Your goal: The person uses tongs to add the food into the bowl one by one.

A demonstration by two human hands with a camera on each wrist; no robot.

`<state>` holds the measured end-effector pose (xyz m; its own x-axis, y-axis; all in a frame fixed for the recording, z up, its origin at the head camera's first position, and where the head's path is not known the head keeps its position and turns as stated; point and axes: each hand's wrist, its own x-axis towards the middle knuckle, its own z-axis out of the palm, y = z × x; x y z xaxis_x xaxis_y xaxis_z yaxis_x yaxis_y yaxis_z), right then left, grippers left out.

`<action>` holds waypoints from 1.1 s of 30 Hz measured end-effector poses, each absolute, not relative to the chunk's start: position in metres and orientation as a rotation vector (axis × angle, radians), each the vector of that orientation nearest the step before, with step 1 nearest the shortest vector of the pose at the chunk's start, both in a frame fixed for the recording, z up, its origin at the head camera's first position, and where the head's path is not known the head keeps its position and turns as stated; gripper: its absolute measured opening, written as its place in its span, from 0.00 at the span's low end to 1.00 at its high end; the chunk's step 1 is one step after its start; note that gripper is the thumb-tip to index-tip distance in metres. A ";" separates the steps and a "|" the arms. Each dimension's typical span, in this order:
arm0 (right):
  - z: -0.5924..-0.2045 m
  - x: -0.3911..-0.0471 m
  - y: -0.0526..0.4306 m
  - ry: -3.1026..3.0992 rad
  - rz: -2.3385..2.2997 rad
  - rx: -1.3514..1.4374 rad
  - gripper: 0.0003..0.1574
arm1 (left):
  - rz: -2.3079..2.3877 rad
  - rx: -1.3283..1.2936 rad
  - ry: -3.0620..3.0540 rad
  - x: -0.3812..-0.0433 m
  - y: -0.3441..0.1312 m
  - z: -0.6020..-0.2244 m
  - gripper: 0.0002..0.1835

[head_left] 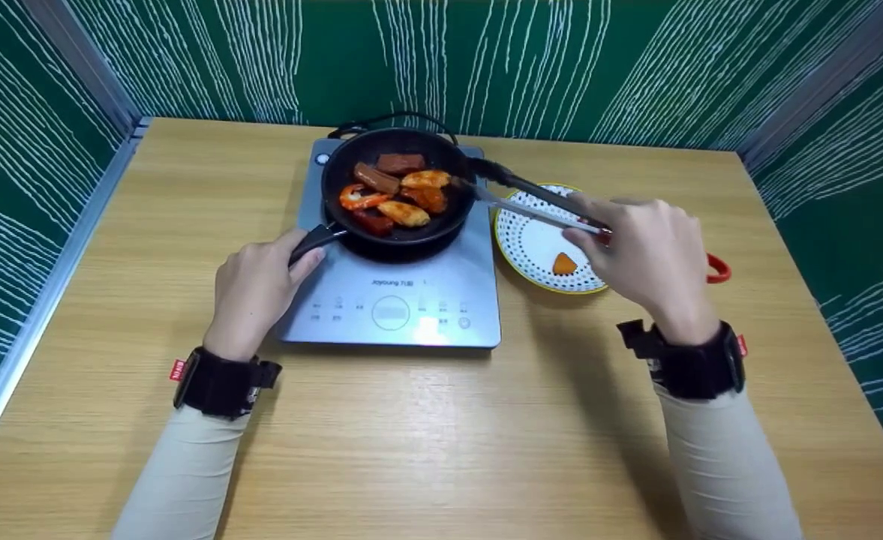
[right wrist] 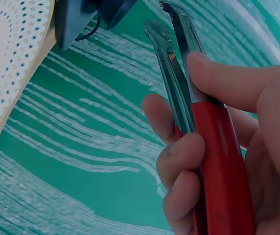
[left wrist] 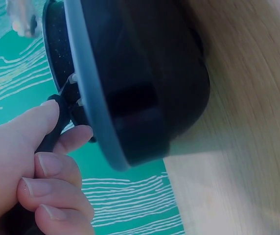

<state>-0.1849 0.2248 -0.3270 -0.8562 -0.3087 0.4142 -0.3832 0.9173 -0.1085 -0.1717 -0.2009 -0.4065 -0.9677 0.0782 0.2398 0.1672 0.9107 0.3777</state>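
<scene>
My left hand (head_left: 257, 292) grips the black handle (head_left: 313, 241) of a frying pan (head_left: 351, 155). In the left wrist view the thumb and fingers curl round that handle (left wrist: 52, 127). Inside the pan lie browned meat pieces (head_left: 403, 213), reddish-brown sausage-like pieces (head_left: 400, 163) and an orange shrimp (head_left: 362, 198). My right hand (head_left: 655, 255) holds metal tongs (head_left: 524, 212) with red grips (right wrist: 223, 171). Their tips reach over the pan's right side, near a meat piece (head_left: 426, 179); whether they touch it I cannot tell. The right wrist view shows the two arms slightly apart.
Under the pan is a silver induction cooker (head_left: 441, 315), with a black cord (head_left: 403, 115) behind it. To its right a dotted plate (head_left: 524, 251) with a yellow rim carries one orange-brown food piece (head_left: 564, 264). Green patterned panels (head_left: 471, 67) border the wooden table (head_left: 411, 435).
</scene>
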 end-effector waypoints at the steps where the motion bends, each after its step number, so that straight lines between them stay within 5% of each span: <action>1: -0.329 -0.184 0.229 -2.686 0.276 0.485 0.23 | -0.588 -0.186 -2.853 -0.172 -0.201 -0.407 0.16; 33: -0.360 -0.184 0.347 -3.019 0.457 0.050 0.34 | -0.611 -0.198 -2.844 -0.173 -0.201 -0.408 0.15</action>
<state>-0.1837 0.3471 -0.3602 -0.9956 -0.0190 0.0918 -0.0453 0.9548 -0.2937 -0.1730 -0.2014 -0.4079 -0.9654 0.0840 0.2468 0.1780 0.9041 0.3885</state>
